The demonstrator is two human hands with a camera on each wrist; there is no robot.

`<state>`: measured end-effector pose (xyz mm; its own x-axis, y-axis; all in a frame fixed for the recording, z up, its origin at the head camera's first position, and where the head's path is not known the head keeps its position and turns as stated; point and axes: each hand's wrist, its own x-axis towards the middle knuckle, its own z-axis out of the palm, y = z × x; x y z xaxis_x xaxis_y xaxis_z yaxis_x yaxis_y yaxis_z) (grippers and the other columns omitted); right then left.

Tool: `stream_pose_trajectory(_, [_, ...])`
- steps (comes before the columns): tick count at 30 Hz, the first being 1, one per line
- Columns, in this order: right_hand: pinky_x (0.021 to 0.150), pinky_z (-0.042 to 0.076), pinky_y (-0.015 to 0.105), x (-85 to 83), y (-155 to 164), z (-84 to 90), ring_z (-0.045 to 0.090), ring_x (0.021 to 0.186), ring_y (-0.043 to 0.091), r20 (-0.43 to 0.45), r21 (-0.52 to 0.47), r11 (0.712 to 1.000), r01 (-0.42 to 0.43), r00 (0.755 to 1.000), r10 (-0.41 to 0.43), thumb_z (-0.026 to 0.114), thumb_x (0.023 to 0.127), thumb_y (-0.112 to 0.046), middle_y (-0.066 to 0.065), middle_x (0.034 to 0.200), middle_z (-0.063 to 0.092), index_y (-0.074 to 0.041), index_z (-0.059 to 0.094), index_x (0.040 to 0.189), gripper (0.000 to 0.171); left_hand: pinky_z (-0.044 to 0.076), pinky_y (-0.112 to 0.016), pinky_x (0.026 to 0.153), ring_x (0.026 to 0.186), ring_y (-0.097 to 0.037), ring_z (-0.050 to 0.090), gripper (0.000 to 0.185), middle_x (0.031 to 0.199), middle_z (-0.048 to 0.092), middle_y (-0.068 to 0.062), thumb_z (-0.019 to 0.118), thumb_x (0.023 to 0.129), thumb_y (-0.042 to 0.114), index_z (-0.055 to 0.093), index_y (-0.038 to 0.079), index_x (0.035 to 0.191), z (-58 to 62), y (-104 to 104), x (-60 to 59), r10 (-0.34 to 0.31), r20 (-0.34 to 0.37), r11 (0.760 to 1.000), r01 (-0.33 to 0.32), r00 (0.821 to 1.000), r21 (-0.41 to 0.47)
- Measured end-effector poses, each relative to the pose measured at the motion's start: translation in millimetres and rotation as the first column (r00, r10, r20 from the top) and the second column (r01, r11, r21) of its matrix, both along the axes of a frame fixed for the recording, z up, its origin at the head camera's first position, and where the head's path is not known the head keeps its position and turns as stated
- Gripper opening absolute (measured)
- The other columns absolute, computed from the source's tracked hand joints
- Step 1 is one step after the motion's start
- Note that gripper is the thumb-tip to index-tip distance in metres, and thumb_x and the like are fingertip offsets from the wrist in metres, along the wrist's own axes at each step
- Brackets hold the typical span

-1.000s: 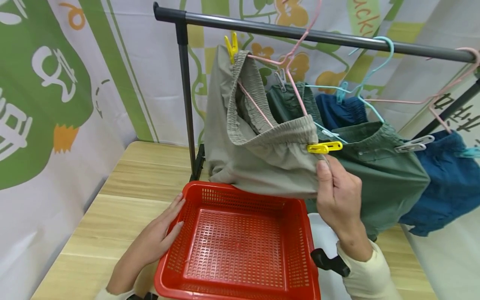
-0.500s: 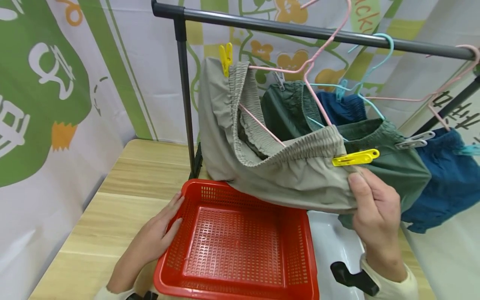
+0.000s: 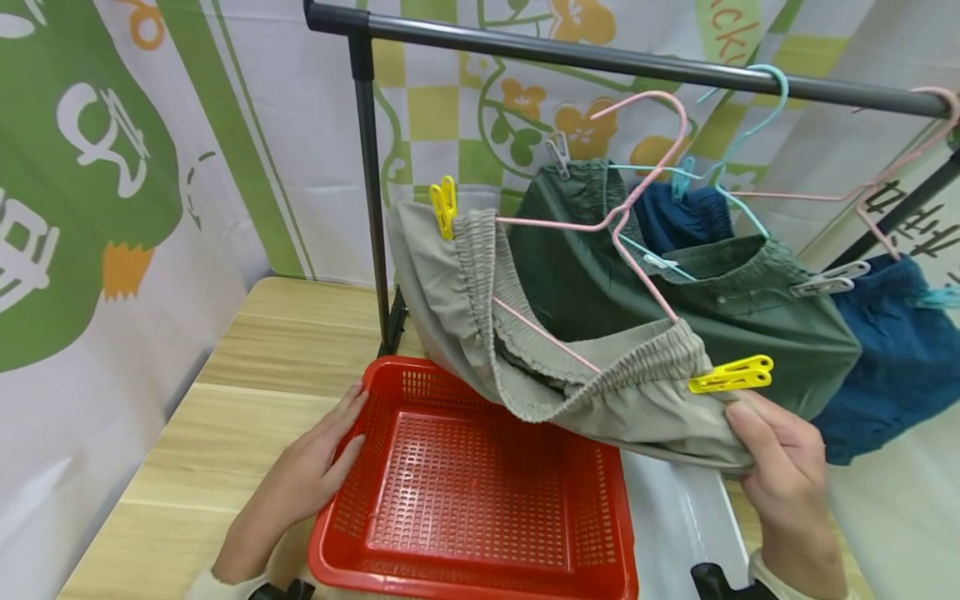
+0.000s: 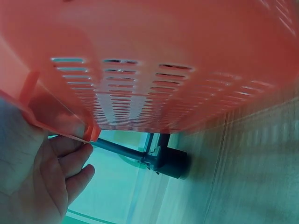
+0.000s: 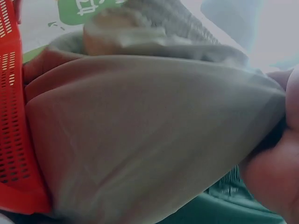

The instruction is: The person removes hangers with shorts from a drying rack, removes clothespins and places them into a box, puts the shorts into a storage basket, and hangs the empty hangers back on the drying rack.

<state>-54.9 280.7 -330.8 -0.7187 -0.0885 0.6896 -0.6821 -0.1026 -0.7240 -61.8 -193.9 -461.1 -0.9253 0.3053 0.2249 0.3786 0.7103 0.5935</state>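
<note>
Pinching grey shorts (image 3: pixel 600 400) with right hand (image 3: pixel 780 467), left hand (image 3: pixel 311 479) steadying red basket (image 3: pixel 480 508)

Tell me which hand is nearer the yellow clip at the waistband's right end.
Right. The right hand pinches the beige shorts just below that yellow clip; the left hand rests on the red basket.

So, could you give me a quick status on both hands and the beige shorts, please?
Left hand rests flat on red basket rim. Right hand pinches beige shorts, clipped on pink hanger, off the rail. Green shorts hang close behind.
</note>
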Motion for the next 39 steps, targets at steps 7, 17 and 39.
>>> stream_pose_trajectory(7, [0.043, 0.025, 0.030, 0.7, 14, -10.7, 0.038, 0.055, 0.017, 0.024, -0.009, 0.963, -0.270, 0.963, 0.270, 0.016, 0.091, 0.029, 0.009, 0.066, 0.036, 0.015, 0.059, 0.093, 0.045, 0.041, -0.055, 0.109, 0.144, -0.032, 0.041, 0.055, 0.165, 0.032, -0.013, 0.057, 0.107, 0.016, 0.040, 0.001, 0.157, 0.4, 0, -0.1, 0.004, -0.048, 0.999, -0.006, 0.999, -0.042])
stream_pose_trajectory(17, [0.041, 0.030, 0.021, -6.3, 17, -25.5, 0.038, 0.052, 0.012, 0.049, 0.188, 0.911, -0.368, 0.929, 0.366, 0.024, 0.084, 0.034, 0.005, 0.063, 0.036, 0.004, 0.055, 0.082, 0.044, 0.036, -0.054, 0.113, 0.144, -0.034, 0.040, 0.051, 0.162, 0.037, -0.013, 0.044, 0.112, 0.016, 0.034, 0.004, 0.160, 1.9, -7, -1.1, -0.022, -0.034, 1.000, 0.022, 0.999, -0.011])
stream_pose_trajectory(39, [0.052, 0.039, 0.031, -18.9, 19, -59.6, 0.043, 0.059, 0.020, 0.261, 0.405, 0.839, -0.364, 0.925, 0.275, 0.037, 0.091, 0.029, 0.007, 0.069, 0.044, -0.008, 0.055, 0.080, 0.042, 0.049, -0.023, 0.100, 0.120, -0.012, 0.063, 0.034, 0.131, 0.068, -0.003, 0.038, 0.106, -0.011, 0.059, -0.015, 0.132, 26.4, -34, 7.7, -0.174, -0.030, 0.754, 0.153, 0.984, 0.639])
